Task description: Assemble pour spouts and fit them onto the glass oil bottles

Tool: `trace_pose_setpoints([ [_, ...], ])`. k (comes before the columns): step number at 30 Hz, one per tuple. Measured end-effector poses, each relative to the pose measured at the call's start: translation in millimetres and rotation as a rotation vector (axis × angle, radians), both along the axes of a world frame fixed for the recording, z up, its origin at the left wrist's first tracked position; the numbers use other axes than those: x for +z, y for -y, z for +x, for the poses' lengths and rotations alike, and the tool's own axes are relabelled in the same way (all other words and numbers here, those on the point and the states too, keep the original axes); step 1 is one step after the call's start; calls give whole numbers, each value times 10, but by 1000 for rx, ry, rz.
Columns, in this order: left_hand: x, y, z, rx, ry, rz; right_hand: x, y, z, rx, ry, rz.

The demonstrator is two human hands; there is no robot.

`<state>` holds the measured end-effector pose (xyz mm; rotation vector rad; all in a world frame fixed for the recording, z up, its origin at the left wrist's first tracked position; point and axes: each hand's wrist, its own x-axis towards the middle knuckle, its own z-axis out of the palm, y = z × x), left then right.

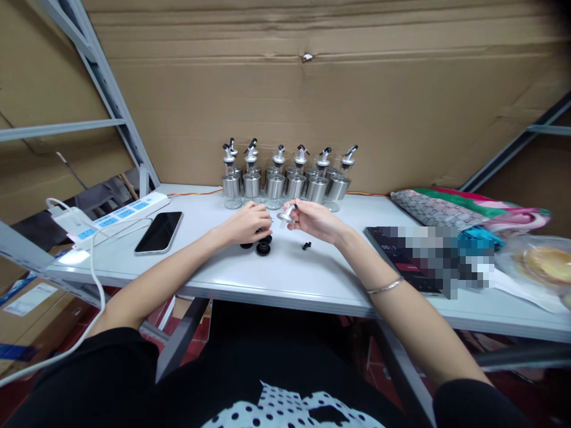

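My right hand (314, 220) holds a small silver pourer cap (286, 214) above the white table (285, 273). My left hand (248, 223) rests just left of it, fingers curled over small black parts; what it grips is hidden. A round black stopper (263, 247) lies by the left hand. A tiny black piece (306, 245) lies under the right hand. Behind both hands stands a row of several glass-and-steel dispenser bottles (285, 178) with spouts.
A black phone (159, 232) and a white power strip (111, 216) with a cable lie at the left. A dark pixelated item (428, 252), patterned fabric (468, 211) and a plastic bag (539, 261) fill the right. Cardboard (312, 89) walls the back.
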<state>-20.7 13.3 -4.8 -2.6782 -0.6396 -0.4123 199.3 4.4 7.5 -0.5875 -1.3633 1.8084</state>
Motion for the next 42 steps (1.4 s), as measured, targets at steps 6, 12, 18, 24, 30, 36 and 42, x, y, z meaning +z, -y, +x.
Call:
trace_pose_setpoints([
  [6, -31, -4, 19, 1, -6, 12, 0, -13, 9, -44, 6, -23],
  [12, -73, -14, 35, -26, 22, -9, 29, -8, 8, -80, 10, -42],
  [18, -23, 63, 103, 4, 262, 141, 36, 22, 19, -20, 7, -78],
  [24, -20, 133, 174, 74, 485, 296, 31, 69, 6, 169, 35, -130],
  [30, 45, 254, 241, 72, 491, 411, 54, 85, -25, 176, -11, -134],
  [36, 164, 313, 372, 132, 387, 428, 55, 65, -31, 120, -59, -131],
  [42, 274, 916, 291, 329, 241, 169, -5, 40, -42, 86, -18, -9],
])
